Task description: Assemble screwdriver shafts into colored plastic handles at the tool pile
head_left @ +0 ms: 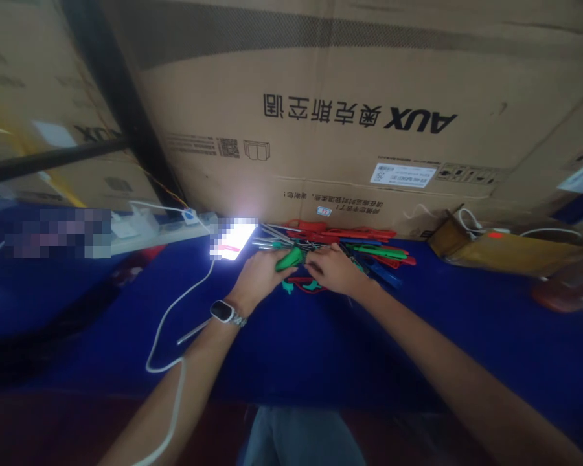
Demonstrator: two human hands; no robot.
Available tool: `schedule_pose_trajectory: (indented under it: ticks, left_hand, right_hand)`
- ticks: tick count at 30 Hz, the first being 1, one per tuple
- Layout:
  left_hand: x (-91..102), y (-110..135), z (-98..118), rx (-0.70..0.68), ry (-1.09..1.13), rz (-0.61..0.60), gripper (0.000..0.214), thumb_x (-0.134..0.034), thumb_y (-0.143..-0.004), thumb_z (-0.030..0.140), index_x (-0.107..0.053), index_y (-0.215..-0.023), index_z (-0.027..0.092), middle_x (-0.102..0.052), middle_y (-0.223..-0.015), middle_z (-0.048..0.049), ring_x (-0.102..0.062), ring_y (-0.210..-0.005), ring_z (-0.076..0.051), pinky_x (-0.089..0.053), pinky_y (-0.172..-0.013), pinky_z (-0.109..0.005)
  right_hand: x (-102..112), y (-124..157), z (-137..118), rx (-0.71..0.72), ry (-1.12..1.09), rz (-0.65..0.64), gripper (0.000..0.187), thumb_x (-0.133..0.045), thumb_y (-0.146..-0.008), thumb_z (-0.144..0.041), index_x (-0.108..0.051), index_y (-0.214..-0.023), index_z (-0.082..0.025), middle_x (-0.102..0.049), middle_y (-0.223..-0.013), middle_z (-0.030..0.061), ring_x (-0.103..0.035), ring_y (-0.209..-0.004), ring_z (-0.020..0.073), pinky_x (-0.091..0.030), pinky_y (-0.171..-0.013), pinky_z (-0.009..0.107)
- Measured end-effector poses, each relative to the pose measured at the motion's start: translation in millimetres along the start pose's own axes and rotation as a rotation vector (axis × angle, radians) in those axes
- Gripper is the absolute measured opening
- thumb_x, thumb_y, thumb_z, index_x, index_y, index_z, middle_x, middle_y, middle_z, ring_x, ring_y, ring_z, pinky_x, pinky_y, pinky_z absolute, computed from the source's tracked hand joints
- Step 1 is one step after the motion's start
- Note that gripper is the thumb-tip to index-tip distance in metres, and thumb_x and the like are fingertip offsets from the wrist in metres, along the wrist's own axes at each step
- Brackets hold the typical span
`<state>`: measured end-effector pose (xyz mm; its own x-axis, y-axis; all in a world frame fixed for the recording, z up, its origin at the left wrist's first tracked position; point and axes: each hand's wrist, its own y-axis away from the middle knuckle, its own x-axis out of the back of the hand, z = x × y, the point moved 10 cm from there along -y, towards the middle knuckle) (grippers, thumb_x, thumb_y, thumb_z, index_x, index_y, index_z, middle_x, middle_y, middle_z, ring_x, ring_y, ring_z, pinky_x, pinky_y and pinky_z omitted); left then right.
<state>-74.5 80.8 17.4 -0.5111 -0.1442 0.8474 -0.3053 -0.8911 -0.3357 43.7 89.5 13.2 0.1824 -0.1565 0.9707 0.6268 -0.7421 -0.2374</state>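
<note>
My left hand (258, 277) is closed around a green plastic piece (290, 259), its exact kind unclear. Beside it, my right hand (337, 270) has its fingers curled together near the green piece's right end; whatever is between them is too blurred to make out. Both hands are over a pile of slim items with red, green and blue plastic parts, such as a green strip (381, 251) and a red strip (364, 233). Thin metal rods (274, 234) stick out to the left. Under my hands are small teal pieces (287, 287) and a red cord-like loop.
A glowing phone (236, 239) trails a white cable (162, 323) across the blue tabletop (252, 362) and over my left forearm. A metal rod (194, 332) lies near my wrist. Large cardboard boxes (320, 77) stand behind; an open yellowish box (490, 254) sits at right.
</note>
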Motion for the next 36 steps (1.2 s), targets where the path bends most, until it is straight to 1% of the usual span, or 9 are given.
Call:
schedule_pose_trajectory:
  ticks: [5,7,10,12,17,22,27,32,36]
  left_hand:
    - [-0.8,3.8,7.3,0.002,-0.072,-0.036,0.041,-0.068,-0.09,0.042,-0.067,-0.129,0.029,-0.075,-0.118,-0.0061,-0.072,-0.102,-0.029,-0.056,-0.08,-0.038]
    - [-0.7,5.6,11.6,-0.019,-0.082,-0.057,0.043,-0.066,-0.092,0.042,-0.065,-0.132,0.028,-0.074,-0.12,-0.0067,-0.072,-0.104,-0.03,-0.056,-0.082,-0.039]
    - [-1.8,7.7,24.3,-0.097,-0.086,-0.089,0.039,-0.064,-0.094,0.039,-0.065,-0.132,0.03,-0.072,-0.124,-0.0056,-0.071,-0.106,-0.028,-0.055,-0.084,-0.037]
    - [-4.1,8.8,37.2,-0.188,-0.07,-0.109,0.033,-0.066,-0.092,0.035,-0.069,-0.125,0.031,-0.072,-0.124,-0.0036,-0.07,-0.108,-0.027,-0.054,-0.085,-0.035]
    - [-4.0,3.4,47.5,-0.262,-0.078,-0.057,0.03,-0.075,-0.085,0.033,-0.072,-0.113,0.023,-0.076,-0.11,-0.0056,-0.072,-0.097,-0.027,-0.052,-0.078,-0.036]
    - [13.8,-4.1,49.2,-0.284,-0.09,0.131,0.043,-0.079,-0.079,0.047,-0.07,-0.109,0.018,-0.075,-0.102,-0.0082,-0.067,-0.099,-0.03,-0.048,-0.089,-0.044]
    - [35.9,5.7,41.2,-0.244,-0.112,0.391,0.049,-0.073,-0.085,0.029,-0.058,-0.131,0.018,-0.063,-0.129,-0.0147,-0.055,-0.119,-0.033,-0.041,-0.101,-0.05]
    - [42.1,18.0,-7.8,0.047,0.351,0.651,0.024,-0.064,-0.091,0.033,-0.063,-0.108,0.017,-0.066,-0.105,-0.0112,-0.061,-0.099,-0.026,-0.048,-0.089,-0.04]
    - [-10.3,-7.0,-21.4,0.272,1.046,0.36,0.038,-0.06,-0.091,0.055,-0.067,-0.094,0.018,-0.07,-0.087,-0.0067,-0.065,-0.078,-0.02,-0.051,-0.072,-0.033]
  right_hand:
    - [2.0,-2.0,8.5,-0.091,-0.027,-0.04,0.01,-0.057,-0.088,-0.018,-0.066,-0.092,-0.019,-0.074,-0.09,0.0072,-0.066,-0.092,0.0237,-0.034,-0.086,0.036]
    - [8.3,6.9,8.5,-0.112,-0.062,-0.006,0.025,-0.059,-0.081,-0.012,-0.066,-0.104,-0.017,-0.073,-0.094,0.0082,-0.066,-0.094,0.0243,-0.037,-0.089,0.036]
    - [22.6,21.8,-5.0,-0.044,-0.103,0.11,0.063,-0.067,-0.073,-0.017,-0.053,-0.135,-0.015,-0.064,-0.127,0.016,-0.06,-0.114,0.0286,-0.039,-0.096,0.04]
    - [26.2,27.5,-16.8,0.023,-0.1,0.14,0.067,-0.071,-0.077,-0.026,-0.049,-0.14,-0.016,-0.059,-0.136,0.0176,-0.058,-0.121,0.0302,-0.037,-0.1,0.042]
    - [17.2,28.8,-16.2,0.017,-0.024,0.063,0.013,-0.066,-0.091,-0.029,-0.07,-0.096,-0.018,-0.076,-0.084,0.0081,-0.068,-0.082,0.0232,-0.036,-0.089,0.036]
    - [23.2,41.7,6.9,-0.06,0.004,0.132,0.029,-0.058,-0.097,-0.039,-0.071,-0.082,-0.017,-0.072,-0.068,0.0067,-0.062,-0.063,0.0192,-0.032,-0.08,0.035]
    - [23.5,59.3,27.8,-0.142,-0.186,0.197,0.036,-0.055,-0.098,-0.044,-0.065,-0.074,-0.018,-0.067,-0.064,0.0029,-0.058,-0.061,0.0175,-0.033,-0.078,0.033]
    - [18.1,66.4,41.3,-0.252,-0.447,0.239,0.039,-0.055,-0.095,-0.05,-0.068,-0.074,-0.02,-0.063,-0.059,0.0004,-0.056,-0.056,0.0172,-0.039,-0.076,0.034]
    - [5.4,66.0,34.2,-0.344,-0.826,0.199,0.045,-0.057,-0.09,-0.058,-0.067,-0.071,-0.018,-0.061,-0.058,0.0003,-0.054,-0.051,0.0148,-0.038,-0.055,0.028]
